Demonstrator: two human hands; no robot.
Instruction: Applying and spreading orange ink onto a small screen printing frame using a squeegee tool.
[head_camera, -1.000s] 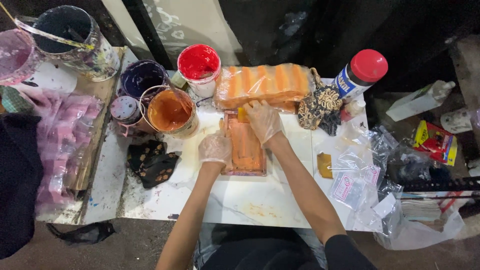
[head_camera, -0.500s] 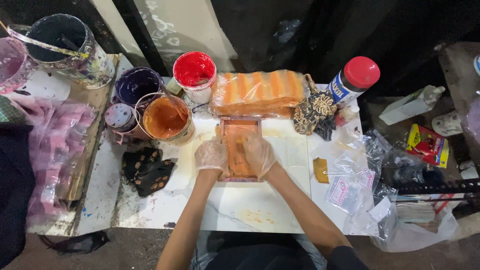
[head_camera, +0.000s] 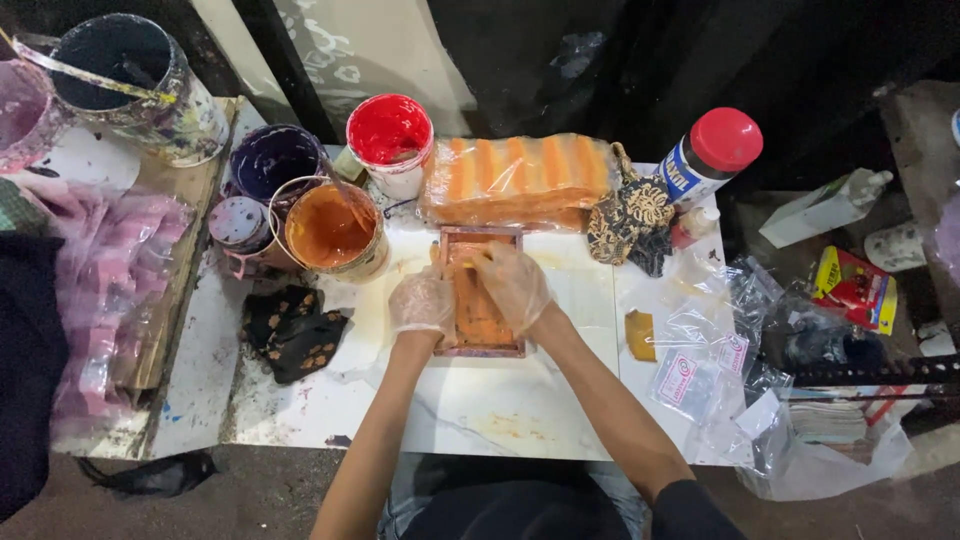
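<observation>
Both gloved: left hand (head_camera: 422, 301) gripping the wooden frame's (head_camera: 481, 346) left side, right hand (head_camera: 512, 283) pressing curled fingers inside, mid-bench near the far edge.

bare white table (head_camera: 480, 410) near the body — orange paint tub (head_camera: 330, 230) and wrapped bundle (head_camera: 515, 180) block beyond.

A small rectangular wooden frame (head_camera: 482, 291), coated inside with orange paint, is laid flat on the white tabletop, long side pointing away from the person. Its middle is covered; top and bottom edges are exposed.
</observation>
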